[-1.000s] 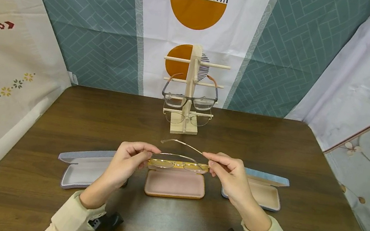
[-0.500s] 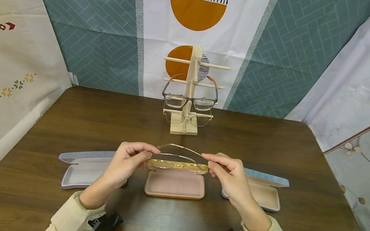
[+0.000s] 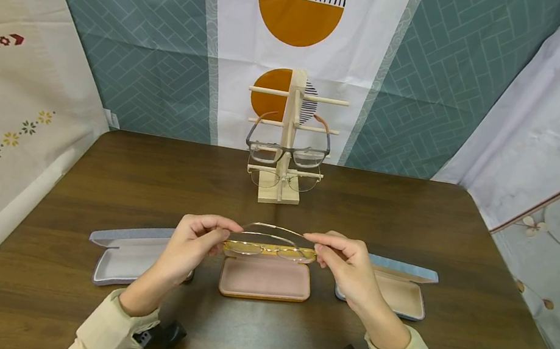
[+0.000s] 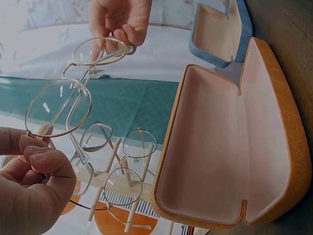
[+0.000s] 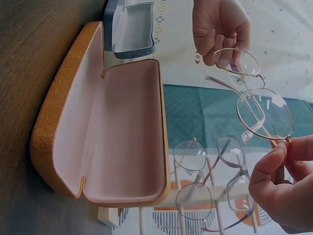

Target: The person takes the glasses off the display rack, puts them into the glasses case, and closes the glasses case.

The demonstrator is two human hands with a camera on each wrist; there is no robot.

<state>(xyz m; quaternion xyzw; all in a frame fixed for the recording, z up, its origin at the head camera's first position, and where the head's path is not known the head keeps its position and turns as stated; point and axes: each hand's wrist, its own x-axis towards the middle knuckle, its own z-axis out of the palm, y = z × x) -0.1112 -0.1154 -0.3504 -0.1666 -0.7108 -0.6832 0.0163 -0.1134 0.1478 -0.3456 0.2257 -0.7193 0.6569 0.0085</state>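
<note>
Thin gold-rimmed round eyeglasses (image 4: pixel 58 106) are held up between both hands, above an orange case with pink lining (image 3: pixel 265 280) that lies open on the table. My left hand (image 3: pixel 192 246) pinches one end of the frame near the hinge. At the other end, my right hand (image 3: pixel 348 266) pinches the frame, its fingertips at the hinge and the temple arm (image 3: pixel 271 226). Both temple arms lie across behind the lenses, one more fully folded. In the right wrist view the lenses (image 5: pixel 266 112) hang beside the case without touching it.
A wooden display stand (image 3: pixel 279 196) at the back holds dark-framed glasses (image 3: pixel 307 157) and thin wire-rimmed glasses (image 3: pixel 302 184). A grey-blue case (image 3: pixel 122 268) lies open on the left, a light blue case (image 3: pixel 398 296) on the right.
The upper temple arm of the gold eyeglasses has swung inward and down, closer to the lenses. Both hands have stayed in place with the same grip.
</note>
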